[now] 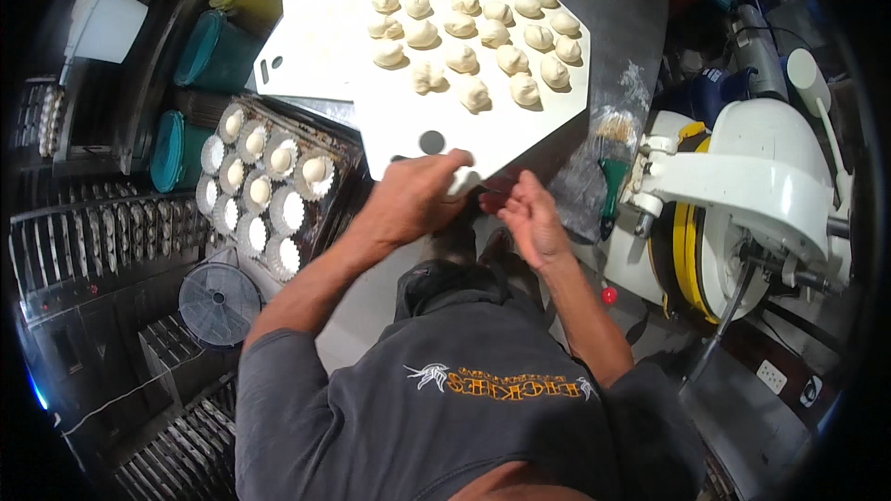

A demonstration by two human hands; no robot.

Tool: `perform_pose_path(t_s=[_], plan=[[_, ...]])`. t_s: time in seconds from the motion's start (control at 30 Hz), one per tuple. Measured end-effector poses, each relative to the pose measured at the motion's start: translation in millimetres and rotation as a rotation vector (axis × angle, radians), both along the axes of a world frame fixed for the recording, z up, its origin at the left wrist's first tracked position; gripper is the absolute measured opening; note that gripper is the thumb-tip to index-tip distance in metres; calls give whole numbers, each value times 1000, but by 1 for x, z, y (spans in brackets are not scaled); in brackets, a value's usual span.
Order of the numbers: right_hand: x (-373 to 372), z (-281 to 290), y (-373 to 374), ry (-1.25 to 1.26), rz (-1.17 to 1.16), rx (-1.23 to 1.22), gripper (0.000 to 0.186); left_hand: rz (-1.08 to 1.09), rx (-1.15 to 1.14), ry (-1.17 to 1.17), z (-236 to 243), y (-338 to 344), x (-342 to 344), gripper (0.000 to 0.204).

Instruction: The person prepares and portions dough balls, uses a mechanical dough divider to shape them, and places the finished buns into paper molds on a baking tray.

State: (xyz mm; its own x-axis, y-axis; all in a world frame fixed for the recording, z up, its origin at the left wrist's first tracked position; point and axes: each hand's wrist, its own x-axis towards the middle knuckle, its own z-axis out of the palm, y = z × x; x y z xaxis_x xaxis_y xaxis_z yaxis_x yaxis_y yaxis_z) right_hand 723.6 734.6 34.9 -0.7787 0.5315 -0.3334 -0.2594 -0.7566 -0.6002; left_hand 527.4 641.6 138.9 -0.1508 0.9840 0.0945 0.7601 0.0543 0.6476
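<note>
My left hand (419, 197) is at the near edge of a white board (408, 116), its fingers curled. A pale patch shows between its thumb and forefinger; I cannot tell whether it is dough or the board. Just right of it, my right hand (534, 221) is held palm inward off the board's near corner, fingers loosely bent and apart. Something thin and dark shows near its fingertips, too unclear to name. Several rows of knotted dough pieces (461, 58) lie on the board's far part. A round dark hole pierces the board near my left hand.
Left stands a dark tray of fluted tins (252, 234), some with dough balls (260, 190). A second white board (320, 28) lies beside the first on the metal table (617, 28). A green-handled brush (613, 187) and a white machine (742, 176) are at right. Lidded tubs (209, 51) stand far left.
</note>
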Motion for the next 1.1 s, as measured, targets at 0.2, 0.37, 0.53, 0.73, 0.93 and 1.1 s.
perform_pose_path(t_s=[0.2,0.37,0.53,0.73,0.93,1.1], plan=[[5,-55,-64,-154,-168,-259,30,-242,-206,-95,-56,-29,59,45],[3,-66,-90,-138,-233,-13,25,-311,-533,-122,-57,-68,53,48],[-21,-44,-82,-207,-225,85,28,-162,-540,-222,-62,-93,7,41],[-30,-20,-108,-110,-340,-195,30,-99,-733,-448,-80,-126,-45,46],[24,-12,-136,-347,-340,-149,28,463,-278,-1675,-128,-136,-58,60],[67,22,-161,-517,-382,-122,27,635,92,-1902,-124,-127,-64,76]])
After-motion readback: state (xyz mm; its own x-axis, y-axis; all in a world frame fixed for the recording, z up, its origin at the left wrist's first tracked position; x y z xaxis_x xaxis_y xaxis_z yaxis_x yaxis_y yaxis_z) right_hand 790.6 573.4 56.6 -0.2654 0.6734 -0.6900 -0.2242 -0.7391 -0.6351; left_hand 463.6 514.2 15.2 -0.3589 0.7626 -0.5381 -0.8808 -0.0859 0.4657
